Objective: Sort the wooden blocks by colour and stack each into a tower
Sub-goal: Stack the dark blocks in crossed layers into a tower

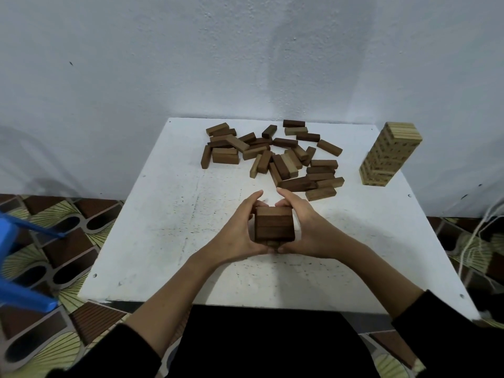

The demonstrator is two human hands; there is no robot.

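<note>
A short stack of dark brown blocks [274, 224] stands near the middle of the white table [169, 214]. My left hand [240, 230] cups its left side and my right hand [305, 227] cups its right side, fingers curved round the stack and thumbs meeting at its near face. A loose pile of dark and mid-brown blocks [275, 156] lies scattered toward the table's far edge. A tall tower of light blocks [387, 156] stands at the far right corner.
A white wall rises right behind the table. A blue plastic stool [16, 268] is on the patterned floor to the left. Cords [480, 241] hang past the table's right edge.
</note>
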